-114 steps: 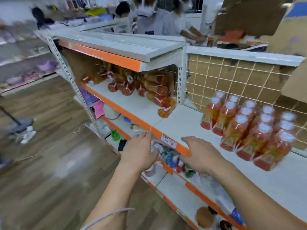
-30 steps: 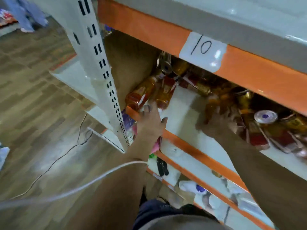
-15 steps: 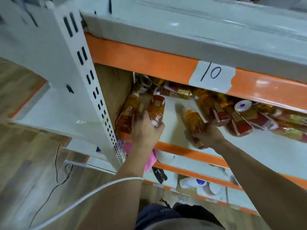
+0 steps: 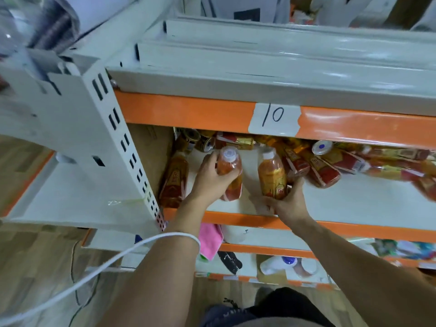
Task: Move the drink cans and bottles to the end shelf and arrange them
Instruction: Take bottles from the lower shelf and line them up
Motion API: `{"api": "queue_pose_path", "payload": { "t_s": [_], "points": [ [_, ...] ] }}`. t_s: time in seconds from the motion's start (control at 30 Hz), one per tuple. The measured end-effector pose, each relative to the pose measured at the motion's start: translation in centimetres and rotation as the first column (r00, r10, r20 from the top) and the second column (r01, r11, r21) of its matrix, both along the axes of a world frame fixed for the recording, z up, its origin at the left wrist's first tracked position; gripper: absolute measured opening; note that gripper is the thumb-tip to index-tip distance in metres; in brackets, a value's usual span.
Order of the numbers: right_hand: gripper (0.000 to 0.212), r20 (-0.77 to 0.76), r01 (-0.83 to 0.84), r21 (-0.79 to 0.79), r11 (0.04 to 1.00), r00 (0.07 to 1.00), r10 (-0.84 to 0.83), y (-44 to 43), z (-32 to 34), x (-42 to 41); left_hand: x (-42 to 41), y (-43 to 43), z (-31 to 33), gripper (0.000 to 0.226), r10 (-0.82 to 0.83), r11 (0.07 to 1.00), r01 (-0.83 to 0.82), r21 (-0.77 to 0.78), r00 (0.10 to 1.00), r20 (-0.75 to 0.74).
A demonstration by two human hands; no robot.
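Left hand (image 4: 210, 179) grips the first bottle (image 4: 230, 166), fingers curled round its body. Right hand (image 4: 289, 204) grips the second bottle (image 4: 271, 177) at its base, cap pointing away. Both bottles are over the white shelf (image 4: 354, 204). A third bottle (image 4: 174, 182) lies left of the left hand. A bottle pile (image 4: 330, 166) lies right of the right hand. Cans (image 4: 200, 140) lie beyond the left hand.

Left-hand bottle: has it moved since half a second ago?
Yes. The left hand has drawn the bottle toward the shelf's orange front edge, away from the lying bottle beside the post.
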State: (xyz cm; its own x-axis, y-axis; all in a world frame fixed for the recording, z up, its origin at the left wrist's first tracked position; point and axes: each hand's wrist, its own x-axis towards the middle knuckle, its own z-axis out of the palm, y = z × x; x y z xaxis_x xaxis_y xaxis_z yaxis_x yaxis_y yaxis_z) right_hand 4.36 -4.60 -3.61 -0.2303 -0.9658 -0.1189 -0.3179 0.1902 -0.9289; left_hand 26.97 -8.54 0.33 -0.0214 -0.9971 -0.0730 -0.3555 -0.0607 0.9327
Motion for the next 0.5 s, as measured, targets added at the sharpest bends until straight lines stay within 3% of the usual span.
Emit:
{"api": "queue_pose_path", "payload": {
  "t_s": [0.13, 0.33, 0.5],
  "points": [
    [0.078, -0.024, 0.049, 0.032, 0.998, 0.999, -0.048, 0.9, -0.9, -0.1, -1.0, -0.1, -0.7, 0.057, -0.082, 0.994, 0.085, 0.062, 0.996, -0.043],
    [0.091, -0.004, 0.017, -0.022, 1.0, 1.0, -0.017, -0.2, -0.8, 0.0, 0.4, 1.1, -0.3, 0.056, -0.104, 0.992, 0.108, 0.065, 0.993, -0.052],
    [0.084, -0.037, -0.006, 0.062, 0.998, 0.999, 0.008, 0.3, -2.1, 0.5, 0.4, 1.2, 0.5, 0.055, -0.14, 0.985, 0.142, 0.102, 0.99, -0.029]
  ]
}}
